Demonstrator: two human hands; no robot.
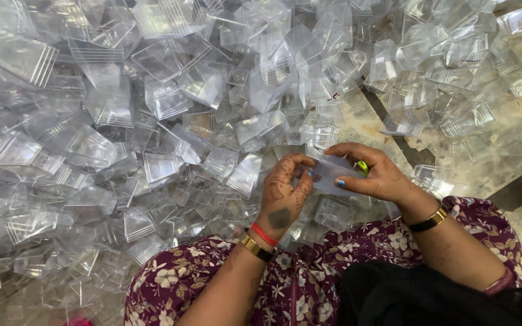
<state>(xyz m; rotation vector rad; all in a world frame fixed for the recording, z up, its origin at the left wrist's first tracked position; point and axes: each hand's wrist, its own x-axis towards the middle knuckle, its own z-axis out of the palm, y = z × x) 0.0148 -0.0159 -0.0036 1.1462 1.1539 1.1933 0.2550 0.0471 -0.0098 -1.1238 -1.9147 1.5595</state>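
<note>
Both my hands hold one small clear plastic box piece [328, 175] just above my lap. My left hand [285, 190], marked with dark henna patterns, pinches its left edge with curled fingers. My right hand [373, 172] grips its right side, thumb under and fingers over, with a small yellow-green thing [362, 166] tucked between the fingers. A huge heap of similar clear plastic box parts [152, 121] lies in front of the hands, the nearest pieces a few centimetres from my left fingers.
The heap spreads across the floor from left to upper right. Bare stone floor with a dark seam [394, 130] shows at the right. My knees in maroon flowered cloth [297, 284] fill the bottom, with black cloth [406, 296] over the right one.
</note>
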